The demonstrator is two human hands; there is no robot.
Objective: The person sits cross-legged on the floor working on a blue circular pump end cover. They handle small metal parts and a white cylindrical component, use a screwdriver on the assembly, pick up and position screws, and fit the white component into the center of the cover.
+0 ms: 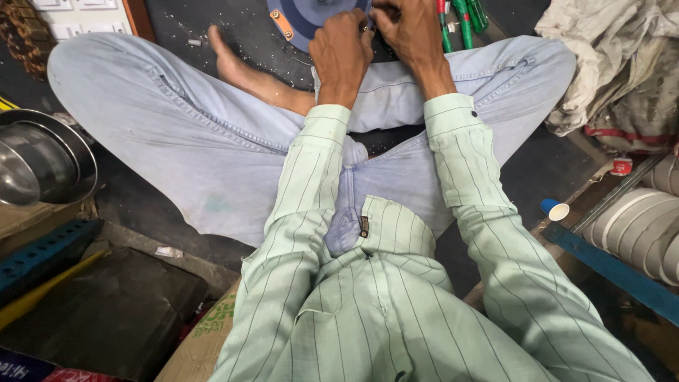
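I sit cross-legged on a dark floor in pale jeans and a green striped shirt. A round blue-grey disc part (300, 21) with an orange tab lies in front of my feet at the top edge. My left hand (339, 53) is curled, its fingers pressed onto the disc's rim. My right hand (407, 28) is closed beside it, pinching something small that its fingers hide. The two hands touch each other over the disc.
Green-handled screwdrivers (463, 21) lie right of the hands. Steel bowls (42, 159) sit at left, a crumpled cloth (615, 64) at right, white tubes (636, 219) and a small blue-and-white cap (555, 209) lower right. A cardboard box (205, 339) is by my left hip.
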